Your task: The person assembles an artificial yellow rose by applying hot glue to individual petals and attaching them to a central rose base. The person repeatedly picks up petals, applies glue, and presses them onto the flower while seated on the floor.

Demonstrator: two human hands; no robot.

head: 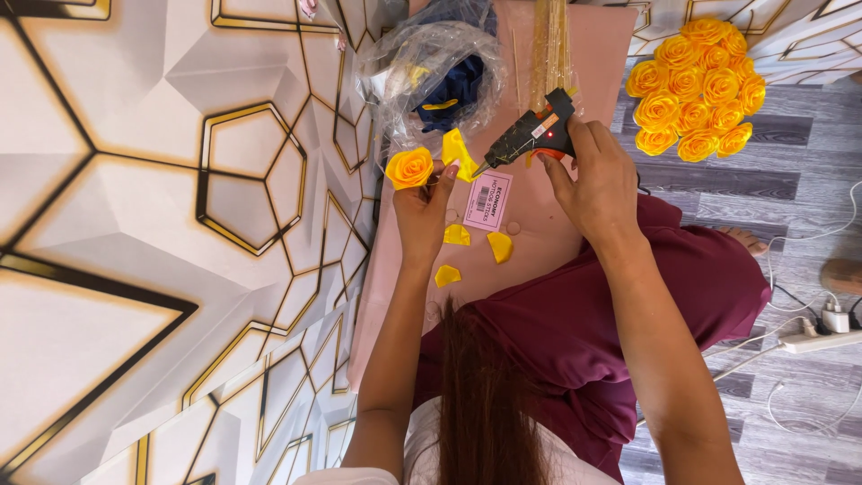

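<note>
My left hand point(422, 202) pinches a yellow fabric rose point(409, 167) and a loose yellow petal point(458, 151) between its fingertips. My right hand point(594, 175) grips a black hot glue gun point(530, 135) with an orange trigger. The gun's nozzle points at the petal, almost touching it. Three more yellow petals point(458, 235) lie on the pink board point(539, 242) just below my left hand, next to a small pink label point(489, 201).
A clear plastic bag point(431, 72) with dark blue and yellow fabric sits above the hands. Thin wooden sticks point(549, 45) lie beside it. A bunch of finished yellow roses point(696, 85) rests on the grey floor. A white power strip point(822, 339) and cords lie at right.
</note>
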